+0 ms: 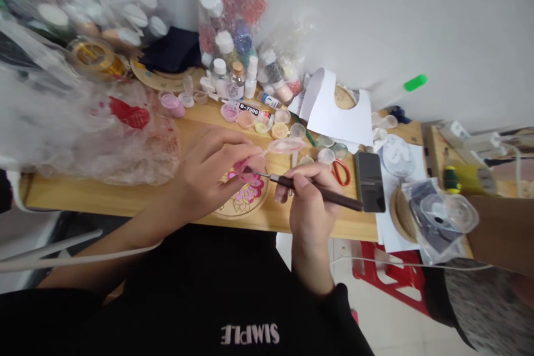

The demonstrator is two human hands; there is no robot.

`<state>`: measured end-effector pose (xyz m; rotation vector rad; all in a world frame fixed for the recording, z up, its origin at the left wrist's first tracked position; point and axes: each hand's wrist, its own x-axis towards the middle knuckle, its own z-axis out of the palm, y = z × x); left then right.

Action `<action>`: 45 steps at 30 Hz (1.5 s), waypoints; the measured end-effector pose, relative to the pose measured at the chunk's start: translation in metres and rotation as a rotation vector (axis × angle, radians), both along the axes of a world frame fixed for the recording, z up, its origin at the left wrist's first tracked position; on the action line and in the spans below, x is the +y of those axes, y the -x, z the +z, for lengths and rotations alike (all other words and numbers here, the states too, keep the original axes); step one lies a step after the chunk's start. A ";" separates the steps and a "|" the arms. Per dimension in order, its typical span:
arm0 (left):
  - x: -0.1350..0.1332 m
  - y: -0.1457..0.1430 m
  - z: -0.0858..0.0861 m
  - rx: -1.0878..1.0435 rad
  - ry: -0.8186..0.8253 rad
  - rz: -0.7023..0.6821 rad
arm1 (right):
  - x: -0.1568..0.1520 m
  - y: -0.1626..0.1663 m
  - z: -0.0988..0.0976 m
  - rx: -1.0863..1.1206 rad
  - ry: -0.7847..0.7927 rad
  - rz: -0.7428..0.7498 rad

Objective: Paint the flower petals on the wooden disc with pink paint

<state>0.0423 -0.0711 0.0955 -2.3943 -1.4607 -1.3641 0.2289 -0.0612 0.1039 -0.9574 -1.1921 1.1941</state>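
Observation:
My left hand is closed on a small plastic cup with deep pink stuff in it, tilted toward the right. My right hand grips the dark handle of a thin metal spatula, and its tip reaches into the cup's mouth. Below both lies a round wooden piece with a pink flower pattern outlined in gold; my left hand and the cup hide part of it. A clear oval lid shows just beyond the cup.
Several small open paint cups, a B-7000 glue tube and bottles stand behind. Plastic bags fill the left. Orange-handled scissors, a phone and white paper lie at right. Another person's arm is at far right.

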 end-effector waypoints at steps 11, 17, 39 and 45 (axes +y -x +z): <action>0.008 0.006 -0.013 -0.022 -0.075 0.017 | 0.004 -0.002 -0.012 0.209 0.155 -0.009; 0.025 0.028 -0.050 0.008 -0.133 0.085 | 0.000 -0.026 -0.028 0.208 0.213 -0.047; 0.024 0.054 -0.115 -0.131 0.130 0.139 | -0.053 -0.052 -0.049 -0.526 0.144 -0.053; 0.023 0.052 -0.107 -0.109 0.082 0.143 | -0.055 -0.050 -0.046 -0.589 0.086 -0.064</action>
